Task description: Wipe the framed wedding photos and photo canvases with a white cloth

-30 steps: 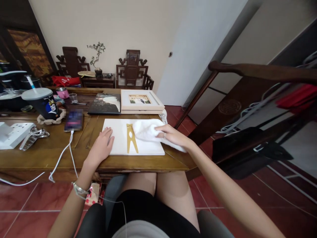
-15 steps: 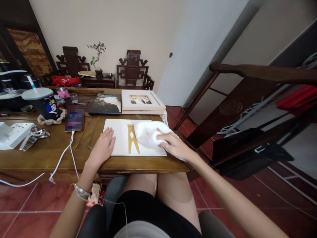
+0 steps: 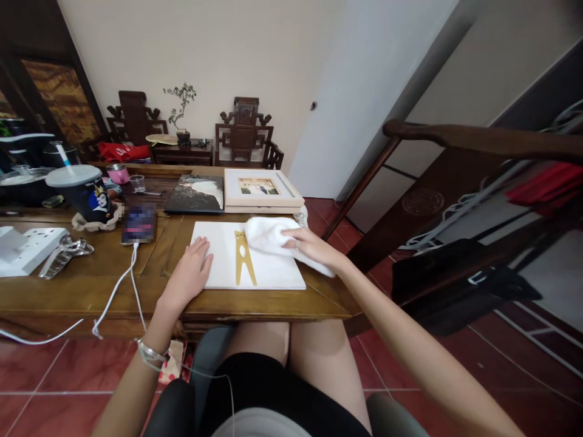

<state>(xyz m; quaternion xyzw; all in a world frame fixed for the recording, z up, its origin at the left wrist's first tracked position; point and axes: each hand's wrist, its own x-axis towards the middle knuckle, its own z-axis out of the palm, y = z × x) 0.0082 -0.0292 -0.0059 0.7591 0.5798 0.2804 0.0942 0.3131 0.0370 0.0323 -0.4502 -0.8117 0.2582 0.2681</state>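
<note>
A flat white panel [image 3: 220,256] lies at the front edge of the wooden table [image 3: 150,297]. On its face is a yellow, two-legged shape [image 3: 242,257] with an oval hole, perhaps a stand piece; I cannot tell its kind for sure. My left hand [image 3: 190,267] rests flat on the panel's left edge, fingers stretched out. In my right hand [image 3: 311,246] is a bunched white cloth [image 3: 268,235], pressed on the upper right part of the panel. Part of the cloth trails below that hand over the panel's right edge.
Behind the panel lie a dark picture [image 3: 197,194] and a white picture frame [image 3: 264,188]. Leftward are a phone [image 3: 139,223] on a white cable, a lidded cup [image 3: 84,193] with a straw, and a power strip [image 3: 39,249]. A wooden chair [image 3: 428,194] stands at right.
My right hand has moved the cloth slightly up and away from me across the panel. My left hand stays in place. The view has shifted slightly.
</note>
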